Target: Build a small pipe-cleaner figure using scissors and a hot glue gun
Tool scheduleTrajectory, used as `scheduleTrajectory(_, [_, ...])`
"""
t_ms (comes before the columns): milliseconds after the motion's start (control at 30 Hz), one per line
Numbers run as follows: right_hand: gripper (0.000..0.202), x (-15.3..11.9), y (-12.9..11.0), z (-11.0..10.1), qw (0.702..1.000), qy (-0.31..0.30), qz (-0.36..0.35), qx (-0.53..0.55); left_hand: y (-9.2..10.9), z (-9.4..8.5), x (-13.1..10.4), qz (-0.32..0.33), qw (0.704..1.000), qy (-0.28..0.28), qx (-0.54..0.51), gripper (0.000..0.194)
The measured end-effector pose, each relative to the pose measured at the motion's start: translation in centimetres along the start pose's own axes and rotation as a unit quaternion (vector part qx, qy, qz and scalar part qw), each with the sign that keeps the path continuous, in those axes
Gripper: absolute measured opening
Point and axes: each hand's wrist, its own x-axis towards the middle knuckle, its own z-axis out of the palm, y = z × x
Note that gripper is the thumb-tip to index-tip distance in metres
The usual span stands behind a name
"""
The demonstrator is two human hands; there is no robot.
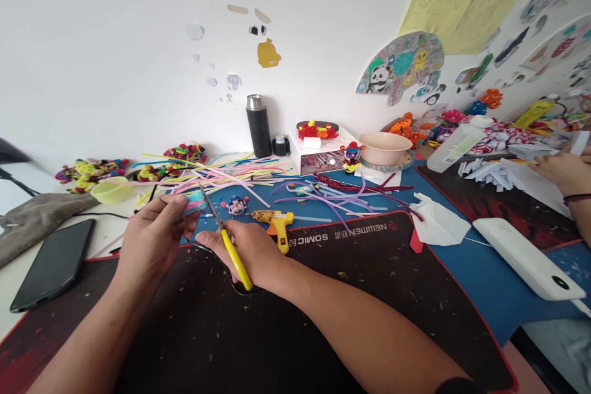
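My left hand (pixel 159 221) pinches a small fuzzy piece of pink and light-blue pipe cleaner (pixel 196 200) between thumb and fingers. Wrapped around a pair of yellow-handled scissors (pixel 234 258) is my right hand (pixel 256 252); the blades point up and away, right beside the fuzzy piece. I cannot tell whether the blades touch it. Just beyond the scissors lies a small pink and blue pipe-cleaner figure (pixel 238 204). A yellow glue gun (pixel 277 225) rests on the table behind my right hand.
Loose pipe cleaners (pixel 221 175) spread across the back. A black phone (pixel 54 265) lies left. Behind stand a black thermos (pixel 258 126), a white box (pixel 318 160) and a beige bowl (pixel 385 148). At right are a white device (pixel 526 258), crumpled tissue (pixel 441 221) and another person's hand (pixel 563 172).
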Motion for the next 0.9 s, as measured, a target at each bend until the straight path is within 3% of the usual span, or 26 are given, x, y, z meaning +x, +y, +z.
scheduleTrajectory(367, [0.051, 0.6, 0.6, 0.7, 0.994, 0.029, -0.021, -0.104, -0.1, 0.0, -0.3, -0.001, 1.0, -0.01, 0.02, 0.039])
scheduleTrajectory(900, [0.046, 0.9, 1.3, 1.6, 0.995, 0.036, -0.014, -0.089, 0.3, 0.3, -0.4, -0.007, 1.0, 0.0, 0.004, 0.04])
